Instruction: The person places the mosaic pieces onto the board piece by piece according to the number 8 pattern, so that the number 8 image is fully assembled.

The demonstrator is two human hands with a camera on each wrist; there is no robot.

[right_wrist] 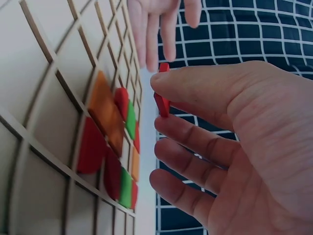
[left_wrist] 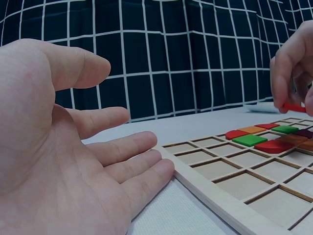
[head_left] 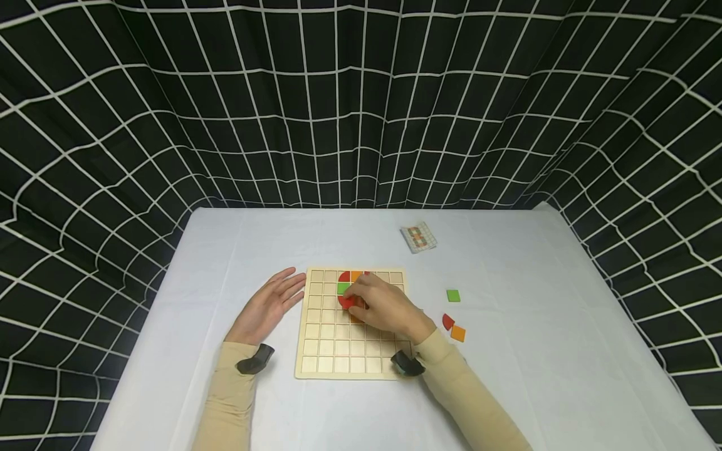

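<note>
My right hand (head_left: 386,305) is over the wooden grid board (head_left: 327,331), pinching a small red tile (right_wrist: 162,93) between thumb and forefinger, its other fingers loosely bent. In the left wrist view, this red tile shows above the board's surface. Below it, red, orange and green tiles lie in the board's cells, among them a green tile (left_wrist: 250,140) and an orange tile (right_wrist: 107,117). My left hand (head_left: 269,308) rests beside the board's left edge, fingers extended, palm turned toward the board, with nothing in it. Its fingertips are right at the wooden rim (left_wrist: 193,183).
On the white table (head_left: 536,351), right of the board, lie a loose green tile (head_left: 454,295), a red quarter-circle tile (head_left: 448,322) and an orange tile (head_left: 458,333). Farther back sits a stack of pattern cards (head_left: 418,237). A black gridded curtain (head_left: 361,106) surrounds the table's back and sides.
</note>
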